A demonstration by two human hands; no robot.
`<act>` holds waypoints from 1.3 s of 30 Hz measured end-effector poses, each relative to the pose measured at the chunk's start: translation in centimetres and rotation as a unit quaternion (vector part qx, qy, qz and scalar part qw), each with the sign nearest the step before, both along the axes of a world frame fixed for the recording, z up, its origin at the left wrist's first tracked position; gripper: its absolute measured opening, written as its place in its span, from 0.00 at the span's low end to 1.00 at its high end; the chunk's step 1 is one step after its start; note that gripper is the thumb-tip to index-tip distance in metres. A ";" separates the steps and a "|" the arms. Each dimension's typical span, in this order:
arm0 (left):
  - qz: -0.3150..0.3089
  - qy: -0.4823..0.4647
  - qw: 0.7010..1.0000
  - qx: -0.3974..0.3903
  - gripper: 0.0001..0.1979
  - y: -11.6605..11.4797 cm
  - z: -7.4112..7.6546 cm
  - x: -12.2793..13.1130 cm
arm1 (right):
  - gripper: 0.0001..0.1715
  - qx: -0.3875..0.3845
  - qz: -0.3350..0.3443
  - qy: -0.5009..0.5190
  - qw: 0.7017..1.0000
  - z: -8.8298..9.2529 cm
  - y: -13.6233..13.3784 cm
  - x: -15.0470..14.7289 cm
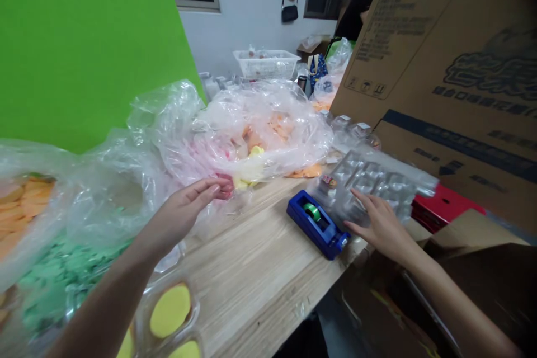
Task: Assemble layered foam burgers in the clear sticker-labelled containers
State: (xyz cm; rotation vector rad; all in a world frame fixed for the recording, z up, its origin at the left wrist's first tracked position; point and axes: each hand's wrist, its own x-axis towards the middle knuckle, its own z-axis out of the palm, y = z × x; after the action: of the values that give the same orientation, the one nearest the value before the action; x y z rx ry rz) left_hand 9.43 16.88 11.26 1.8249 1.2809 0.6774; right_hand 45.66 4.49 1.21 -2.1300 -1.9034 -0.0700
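On the pale wooden bench (260,274), right hand (381,229) rests with fingers (361,197) spread, gripping nothing, atop a clear plastic blister tray (369,179) lying crosswise; left hand (184,215) meets a clear polythene bag (260,134), hold undetermined.

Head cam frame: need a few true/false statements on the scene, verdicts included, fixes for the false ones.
1. The right hand rests on a clear plastic blister tray. True.
2. The tape dispenser is red. False: the tape dispenser is blue, with a green tape roll.
3. The left hand grips the dispenser. False: the left hand is at a clear plastic bag, apart from the dispenser.
4. A white plastic basket sits beyond the bags. True.
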 end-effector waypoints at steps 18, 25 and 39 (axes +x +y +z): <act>-0.070 -0.060 0.996 0.007 0.11 -6.8 -3.6 5.5 | 0.34 0.217 -0.092 0.213 0.948 3.9 -0.8 -1.8; -0.024 -0.171 0.981 -0.089 0.16 -8.7 -5.3 9.3 | 0.28 0.071 0.088 0.759 0.641 3.9 -1.8 -12.3; 0.106 -0.205 0.967 -0.110 0.07 -11.3 -7.5 7.7 | 0.30 0.043 0.026 0.866 0.498 1.5 -3.3 -18.5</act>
State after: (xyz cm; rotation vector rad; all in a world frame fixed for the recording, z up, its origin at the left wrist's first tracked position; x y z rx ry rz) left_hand 17.16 5.60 3.74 1.2953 1.2214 0.9342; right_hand 27.13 1.18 2.75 -0.8226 -0.5036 1.3552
